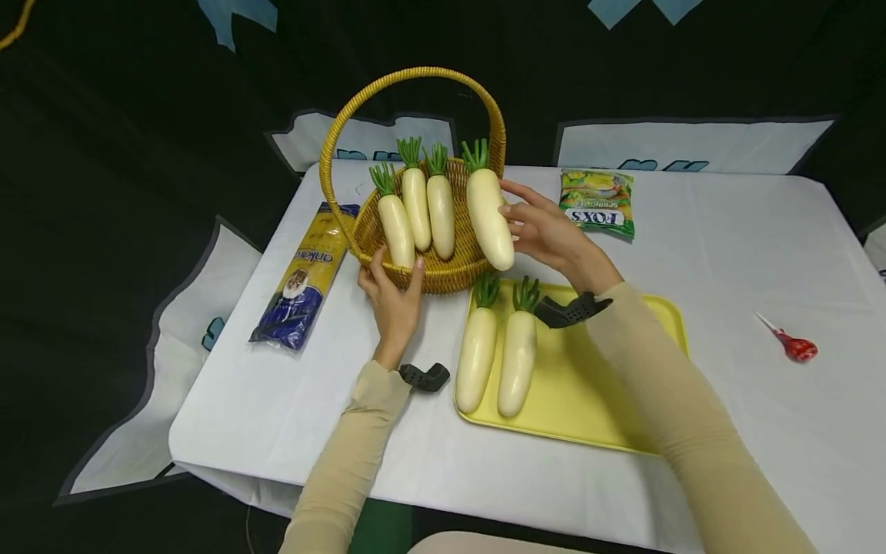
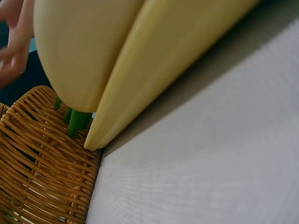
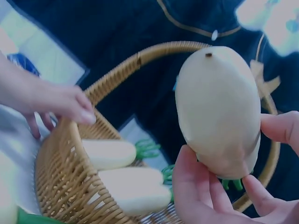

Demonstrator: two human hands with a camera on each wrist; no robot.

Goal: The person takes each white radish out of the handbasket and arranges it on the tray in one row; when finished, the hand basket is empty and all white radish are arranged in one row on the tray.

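My right hand (image 1: 543, 231) holds a white radish (image 1: 488, 219) with green stalks over the right side of a wicker basket (image 1: 443, 281). Fingers and thumb close around the radish, its blunt tip facing the camera in the right wrist view. With my left hand (image 1: 394, 304) I grip the basket's front rim; in the right wrist view the left hand (image 3: 56, 102) bends over that rim. Three more white radishes (image 1: 441, 215) lie side by side in the basket, stalks toward the back. Two others (image 1: 477, 358) rest on the left part of a yellow tray (image 1: 588, 385).
A yellow and blue packet (image 1: 298, 281) lies left of the basket. To its right is a green Fox's bag (image 1: 597, 201), and a red lollipop (image 1: 796, 346) lies farther right. The basket's tall handle (image 1: 415, 73) arches above. A white cloth covers the table (image 1: 747, 254).
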